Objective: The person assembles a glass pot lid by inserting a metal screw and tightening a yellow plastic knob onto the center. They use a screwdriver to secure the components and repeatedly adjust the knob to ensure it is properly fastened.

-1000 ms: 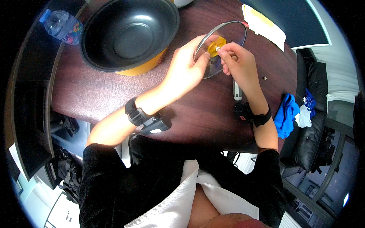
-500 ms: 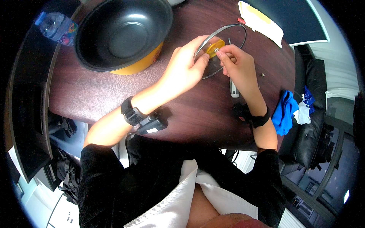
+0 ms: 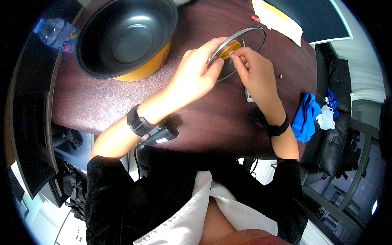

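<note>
My left hand (image 3: pixel 200 67) is closed on the edge of a clear glass pot lid (image 3: pixel 263 36) with a metal rim, holding it tilted above the table. A yellow knob (image 3: pixel 230 49) sits at the lid's middle. My right hand (image 3: pixel 255 67) pinches a small silver fastener (image 3: pixel 231 53) at the centre of that knob; the fingertips partly cover it. Beneath my right hand, a tool with a light grey handle (image 3: pixel 248 96) lies on the table, mostly hidden. A tiny metal piece (image 3: pixel 281 76), perhaps a screw, rests to the right of my right hand.
A large black-lined pot (image 3: pixel 134 41) with a yellow outside stands at the far left, beside a plastic water bottle (image 3: pixel 59 34). White-and-yellow packaging (image 3: pixel 281 20) lies at the far right. Blue cloth (image 3: pixel 306 116) hangs near the right table edge (image 3: pixel 316 81).
The view has shifted slightly, moving the pot and the packaging a little in the picture. Both hands stay on the lid and its knob; my right fingers have turned slightly.
</note>
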Action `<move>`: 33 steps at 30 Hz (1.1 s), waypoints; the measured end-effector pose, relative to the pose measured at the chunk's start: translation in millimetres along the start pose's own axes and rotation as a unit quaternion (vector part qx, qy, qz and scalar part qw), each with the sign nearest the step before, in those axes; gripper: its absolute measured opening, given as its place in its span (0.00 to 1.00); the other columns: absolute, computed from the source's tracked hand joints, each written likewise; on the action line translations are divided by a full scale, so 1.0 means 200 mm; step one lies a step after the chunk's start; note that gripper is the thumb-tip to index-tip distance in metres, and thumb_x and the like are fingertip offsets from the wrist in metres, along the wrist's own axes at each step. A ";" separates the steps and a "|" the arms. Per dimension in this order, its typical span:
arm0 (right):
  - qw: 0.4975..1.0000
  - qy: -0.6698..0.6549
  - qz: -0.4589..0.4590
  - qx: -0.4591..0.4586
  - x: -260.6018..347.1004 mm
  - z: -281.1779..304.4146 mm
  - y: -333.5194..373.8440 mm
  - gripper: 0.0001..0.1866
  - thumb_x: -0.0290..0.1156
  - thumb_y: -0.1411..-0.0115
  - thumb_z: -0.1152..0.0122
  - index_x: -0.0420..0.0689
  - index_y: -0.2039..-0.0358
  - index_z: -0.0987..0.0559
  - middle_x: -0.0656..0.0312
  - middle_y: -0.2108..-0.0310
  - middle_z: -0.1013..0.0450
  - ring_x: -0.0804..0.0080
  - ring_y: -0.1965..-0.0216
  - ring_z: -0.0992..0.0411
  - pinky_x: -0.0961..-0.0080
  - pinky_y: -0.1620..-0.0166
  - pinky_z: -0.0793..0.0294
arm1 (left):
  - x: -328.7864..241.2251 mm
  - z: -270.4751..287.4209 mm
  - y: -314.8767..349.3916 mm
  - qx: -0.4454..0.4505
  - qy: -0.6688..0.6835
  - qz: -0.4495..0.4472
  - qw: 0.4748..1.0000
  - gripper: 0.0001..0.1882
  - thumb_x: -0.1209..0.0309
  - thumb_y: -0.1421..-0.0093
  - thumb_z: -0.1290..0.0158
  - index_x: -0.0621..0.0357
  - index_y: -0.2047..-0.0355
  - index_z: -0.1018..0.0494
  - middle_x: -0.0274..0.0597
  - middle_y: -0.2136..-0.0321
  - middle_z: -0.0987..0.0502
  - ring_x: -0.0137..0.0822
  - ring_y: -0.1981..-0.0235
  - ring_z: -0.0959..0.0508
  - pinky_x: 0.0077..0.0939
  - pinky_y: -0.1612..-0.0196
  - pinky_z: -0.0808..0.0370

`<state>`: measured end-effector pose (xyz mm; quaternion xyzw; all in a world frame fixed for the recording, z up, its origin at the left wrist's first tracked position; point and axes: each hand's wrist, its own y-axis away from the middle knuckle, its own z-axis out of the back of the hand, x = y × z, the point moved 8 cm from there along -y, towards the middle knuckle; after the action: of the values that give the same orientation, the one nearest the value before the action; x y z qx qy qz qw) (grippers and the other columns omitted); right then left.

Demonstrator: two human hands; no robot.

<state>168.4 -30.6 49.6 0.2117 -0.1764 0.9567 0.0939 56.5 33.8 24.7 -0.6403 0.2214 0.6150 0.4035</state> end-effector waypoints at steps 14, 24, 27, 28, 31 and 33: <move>0.986 -0.145 -0.086 0.016 -0.10 -0.03 0.05 0.08 0.31 0.40 0.41 0.40 0.66 0.23 0.55 0.79 0.26 0.69 0.80 0.28 0.76 0.75 0.31 | 0.00 -0.02 0.00 0.009 0.003 0.021 1.000 0.23 0.86 0.40 0.59 0.63 0.43 0.36 0.45 0.47 0.29 0.36 0.44 0.29 0.26 0.46 0.30; 0.976 -0.187 -0.107 0.008 -0.11 -0.04 0.05 0.08 0.31 0.40 0.40 0.39 0.67 0.23 0.62 0.83 0.28 0.80 0.83 0.31 0.82 0.78 0.34 | -0.02 -0.02 0.00 0.006 0.000 -0.017 1.000 0.23 0.86 0.41 0.59 0.65 0.44 0.36 0.47 0.47 0.29 0.37 0.44 0.30 0.30 0.40 0.35; 0.975 -0.187 -0.117 0.005 -0.11 -0.04 0.05 0.08 0.31 0.42 0.39 0.39 0.68 0.23 0.59 0.83 0.27 0.77 0.84 0.30 0.80 0.78 0.34 | -0.02 -0.02 0.00 0.006 -0.013 -0.015 1.000 0.23 0.86 0.41 0.59 0.66 0.45 0.36 0.48 0.47 0.29 0.37 0.43 0.31 0.30 0.40 0.35; 0.976 -0.186 -0.117 0.002 -0.11 -0.04 0.05 0.08 0.31 0.42 0.39 0.40 0.68 0.23 0.59 0.84 0.27 0.77 0.84 0.31 0.79 0.79 0.34 | -0.02 -0.02 0.00 0.006 -0.008 -0.019 1.000 0.23 0.86 0.41 0.59 0.66 0.44 0.36 0.48 0.47 0.29 0.37 0.43 0.31 0.30 0.40 0.35; 0.977 -0.174 -0.121 -0.003 -0.11 -0.03 0.04 0.08 0.31 0.43 0.38 0.40 0.69 0.23 0.60 0.85 0.28 0.77 0.85 0.32 0.79 0.79 0.36 | -0.02 -0.03 0.00 0.005 0.003 -0.021 1.000 0.23 0.86 0.41 0.59 0.66 0.44 0.36 0.49 0.46 0.30 0.37 0.43 0.31 0.30 0.39 0.36; 0.978 -0.176 -0.110 -0.006 -0.10 -0.03 0.04 0.08 0.32 0.43 0.38 0.40 0.70 0.23 0.60 0.85 0.29 0.77 0.86 0.33 0.79 0.80 0.36 | -0.01 -0.03 0.00 0.004 0.006 -0.009 1.000 0.23 0.86 0.41 0.59 0.67 0.44 0.36 0.49 0.46 0.30 0.37 0.43 0.31 0.30 0.39 0.36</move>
<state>182.6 -37.5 33.0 0.3946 -0.1715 0.8872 0.1669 59.7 29.6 26.6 -0.6441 0.2204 0.6065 0.4107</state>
